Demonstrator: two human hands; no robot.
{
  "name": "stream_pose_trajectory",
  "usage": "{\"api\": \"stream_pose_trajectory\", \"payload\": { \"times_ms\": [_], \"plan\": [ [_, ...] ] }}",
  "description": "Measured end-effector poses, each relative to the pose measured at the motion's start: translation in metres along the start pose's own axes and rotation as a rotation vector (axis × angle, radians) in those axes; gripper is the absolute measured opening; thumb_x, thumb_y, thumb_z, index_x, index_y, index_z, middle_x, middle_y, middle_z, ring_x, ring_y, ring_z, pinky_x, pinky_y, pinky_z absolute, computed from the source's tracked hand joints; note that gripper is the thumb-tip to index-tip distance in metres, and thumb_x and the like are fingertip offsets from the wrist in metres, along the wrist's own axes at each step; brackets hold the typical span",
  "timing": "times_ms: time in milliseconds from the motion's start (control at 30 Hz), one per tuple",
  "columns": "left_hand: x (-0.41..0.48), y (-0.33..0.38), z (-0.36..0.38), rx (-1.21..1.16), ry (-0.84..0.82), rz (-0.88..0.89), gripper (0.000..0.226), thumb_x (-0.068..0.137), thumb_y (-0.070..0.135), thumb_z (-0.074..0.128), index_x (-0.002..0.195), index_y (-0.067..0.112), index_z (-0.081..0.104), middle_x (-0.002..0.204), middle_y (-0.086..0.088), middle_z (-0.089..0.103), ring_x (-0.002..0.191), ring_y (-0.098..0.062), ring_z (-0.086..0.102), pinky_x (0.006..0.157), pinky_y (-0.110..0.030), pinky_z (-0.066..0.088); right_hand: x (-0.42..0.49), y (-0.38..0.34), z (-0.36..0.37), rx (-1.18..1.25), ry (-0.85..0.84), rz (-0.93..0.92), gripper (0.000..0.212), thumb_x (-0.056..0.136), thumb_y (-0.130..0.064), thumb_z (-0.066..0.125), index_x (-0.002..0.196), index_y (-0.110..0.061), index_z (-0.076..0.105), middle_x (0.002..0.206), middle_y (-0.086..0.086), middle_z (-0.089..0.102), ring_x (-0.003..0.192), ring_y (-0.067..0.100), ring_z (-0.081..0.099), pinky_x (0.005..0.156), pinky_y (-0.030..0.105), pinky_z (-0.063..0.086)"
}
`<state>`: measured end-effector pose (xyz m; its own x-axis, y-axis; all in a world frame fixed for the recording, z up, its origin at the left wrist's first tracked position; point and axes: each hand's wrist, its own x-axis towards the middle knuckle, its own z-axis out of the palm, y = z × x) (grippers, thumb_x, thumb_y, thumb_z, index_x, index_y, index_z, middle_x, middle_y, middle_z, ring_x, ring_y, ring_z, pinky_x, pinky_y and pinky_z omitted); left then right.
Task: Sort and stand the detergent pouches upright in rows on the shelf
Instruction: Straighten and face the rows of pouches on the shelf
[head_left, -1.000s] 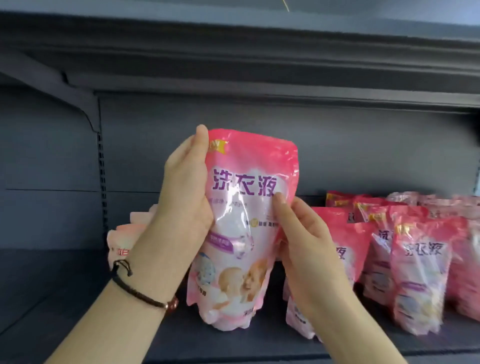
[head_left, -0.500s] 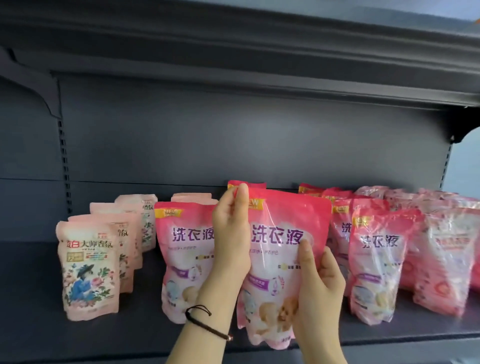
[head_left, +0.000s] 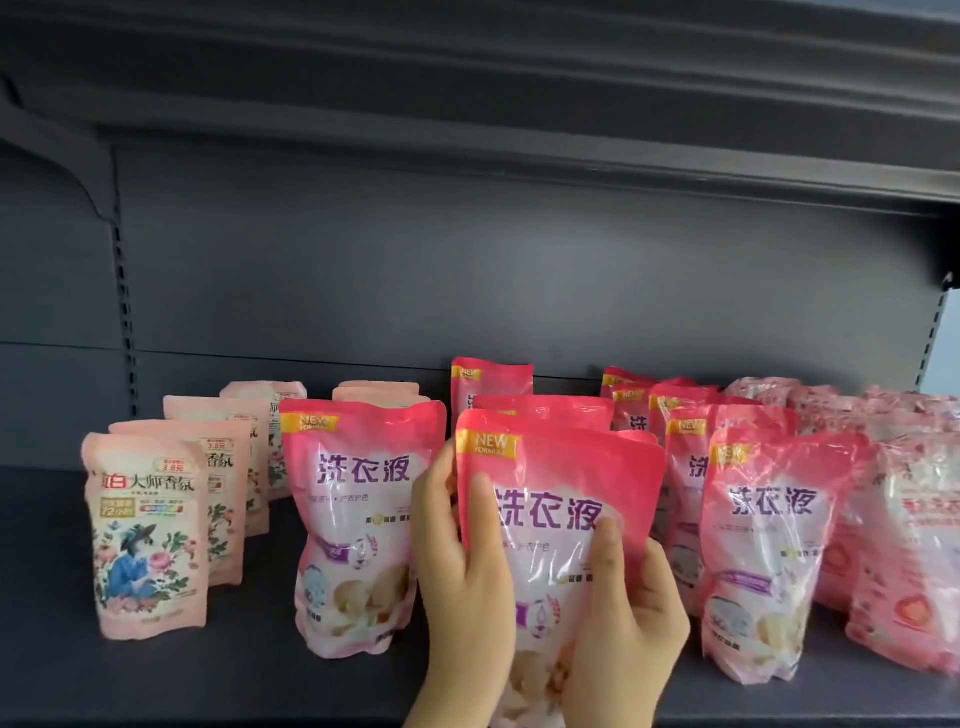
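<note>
Both hands hold one bright pink plastic detergent pouch (head_left: 566, 493) with purple lettering and a yellow "NEW" tag. It is upright, at the front middle of the dark grey metal shelf (head_left: 234, 686). The left hand (head_left: 462, 582) grips the pouch's left edge, thumb laid across the front, fingers curled behind. The right hand (head_left: 628, 613) grips the lower right edge, thumb up on the front panel, fingers wrapped round the back. The pouch bottom is hidden by the hands, so cannot tell if it touches the shelf.

Just left of it a matching pink pouch (head_left: 358, 519) stands upright on the shelf. Just right, another matching pouch (head_left: 769, 556) stands, tilted a little. More pink pouches of the same print (head_left: 493, 384) stand in rows behind these three. At far left, pale pink floral pouches (head_left: 145, 535) stand one behind another in a row going back, with a few more tops showing behind. At far right there are crinkly pink pouches with red print (head_left: 909, 561), print too blurred to read. A grey back panel (head_left: 467, 270) is behind everything, and an upper shelf (head_left: 467, 104) is overhead.
</note>
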<state>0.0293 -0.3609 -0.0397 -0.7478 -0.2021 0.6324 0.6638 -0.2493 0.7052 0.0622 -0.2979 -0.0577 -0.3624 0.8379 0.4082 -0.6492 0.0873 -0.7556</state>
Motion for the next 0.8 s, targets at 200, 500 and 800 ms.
{"api": "stream_pose_trajectory", "payload": {
  "times_ms": [200, 500, 800],
  "plan": [
    [-0.029, -0.022, -0.003, 0.008, 0.019, -0.140, 0.029, 0.081, 0.069, 0.038, 0.109, 0.077, 0.041, 0.118, 0.043, 0.049, 0.119, 0.014, 0.045, 0.098, -0.024, 0.039, 0.003, 0.014, -0.003, -0.058, 0.001, -0.078, 0.014, 0.083, -0.034, 0.067, 0.069, -0.035, 0.069, 0.076, -0.010, 0.064, 0.065, 0.006, 0.056, 0.063, 0.017, 0.046],
    [-0.017, -0.041, 0.011, -0.076, -0.074, -0.196, 0.042, 0.085, 0.069, 0.037, 0.125, 0.060, 0.047, 0.131, 0.012, 0.059, 0.123, -0.012, 0.056, 0.103, -0.046, 0.045, 0.020, 0.018, -0.006, -0.136, -0.161, -0.061, 0.018, 0.081, -0.040, 0.057, 0.080, -0.056, 0.067, 0.137, -0.021, 0.041, 0.126, -0.002, 0.045, 0.106, 0.038, 0.041],
    [-0.009, -0.058, 0.022, 0.033, -0.095, -0.106, 0.052, 0.090, 0.066, 0.032, 0.140, 0.056, 0.025, 0.140, 0.011, 0.050, 0.124, -0.014, 0.054, 0.097, -0.049, 0.049, 0.037, 0.035, -0.004, -0.193, -0.226, -0.104, 0.024, 0.089, -0.043, 0.050, 0.109, -0.049, 0.060, 0.135, -0.024, 0.040, 0.124, 0.000, 0.047, 0.101, 0.039, 0.048]
  ]
}}
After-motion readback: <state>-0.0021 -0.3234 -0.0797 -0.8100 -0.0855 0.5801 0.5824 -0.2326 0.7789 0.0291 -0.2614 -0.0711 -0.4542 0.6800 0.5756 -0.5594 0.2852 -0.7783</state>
